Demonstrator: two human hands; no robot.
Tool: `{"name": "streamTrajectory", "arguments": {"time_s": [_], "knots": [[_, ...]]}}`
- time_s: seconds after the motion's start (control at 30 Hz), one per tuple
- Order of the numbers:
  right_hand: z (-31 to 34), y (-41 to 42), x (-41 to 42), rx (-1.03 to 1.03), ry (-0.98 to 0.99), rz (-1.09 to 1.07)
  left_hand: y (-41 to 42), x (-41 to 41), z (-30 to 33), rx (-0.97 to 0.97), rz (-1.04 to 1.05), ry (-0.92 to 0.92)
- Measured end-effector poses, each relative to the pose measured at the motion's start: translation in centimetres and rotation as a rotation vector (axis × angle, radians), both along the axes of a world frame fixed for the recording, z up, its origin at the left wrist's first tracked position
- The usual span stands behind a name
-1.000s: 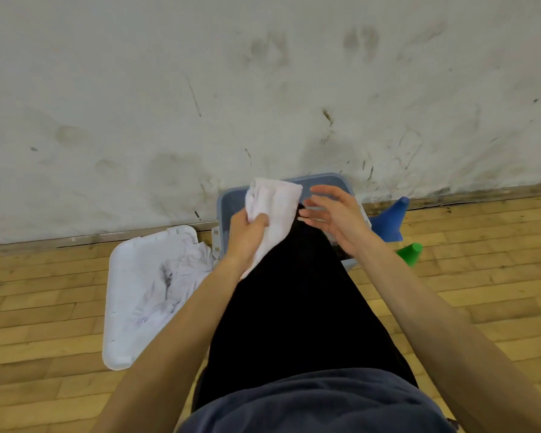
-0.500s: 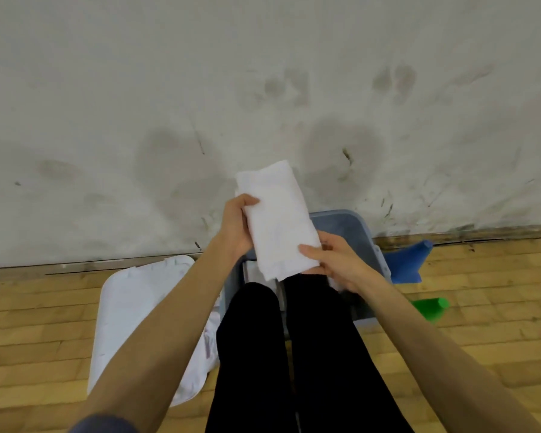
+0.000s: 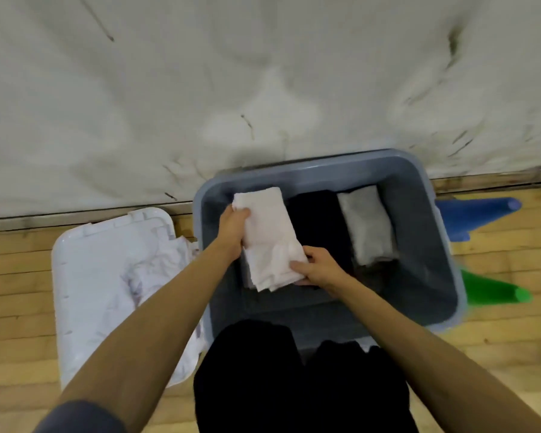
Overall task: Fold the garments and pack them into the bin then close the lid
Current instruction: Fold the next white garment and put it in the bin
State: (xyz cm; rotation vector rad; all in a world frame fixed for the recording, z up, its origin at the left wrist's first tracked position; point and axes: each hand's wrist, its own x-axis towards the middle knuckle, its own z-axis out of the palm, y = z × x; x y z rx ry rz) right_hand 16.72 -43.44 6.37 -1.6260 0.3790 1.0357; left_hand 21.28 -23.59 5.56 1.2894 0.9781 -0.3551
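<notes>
A grey-blue bin [image 3: 425,189] stands open against the wall. Inside it my left hand [image 3: 233,228] grips the far left edge of a folded white garment [image 3: 267,242], and my right hand [image 3: 316,268] holds its near right corner. The garment is at the bin's left side. Beside it lie a folded black garment [image 3: 317,220] and a folded grey garment [image 3: 367,225]. The bin's white lid [image 3: 85,264] lies on the floor to the left, with a crumpled white garment [image 3: 156,270] on it.
A stained white wall [image 3: 263,82] rises just behind the bin. A blue cone [image 3: 475,217] and a green cone [image 3: 494,289] lie on the wooden floor [image 3: 512,339] right of the bin. My black-clad legs [image 3: 294,379] are at the bin's near rim.
Both hands have carried the folded white garment from above the bin down into its left side. The view has tipped downward and nearer, showing the bin's inside.
</notes>
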Motion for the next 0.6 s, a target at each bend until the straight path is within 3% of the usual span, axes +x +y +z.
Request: {"name": "streamTrajectory", "arguments": {"time_s": [0.27,0.43,0.6], "knots": [[-10.2,2.2,-1.8,-0.148,0.118,0.036,0.7,-0.5,-10.2,0.074,-0.022,0.146],[-13.4,3.3,-1.8,-0.202,0.120,-0.011,1.3,0.2,-13.5,0.069,-0.015,0.154],[-15.5,4.6,-1.9,-0.240,0.098,-0.062,0.7,0.4,-14.9,0.202,0.074,0.179]]}}
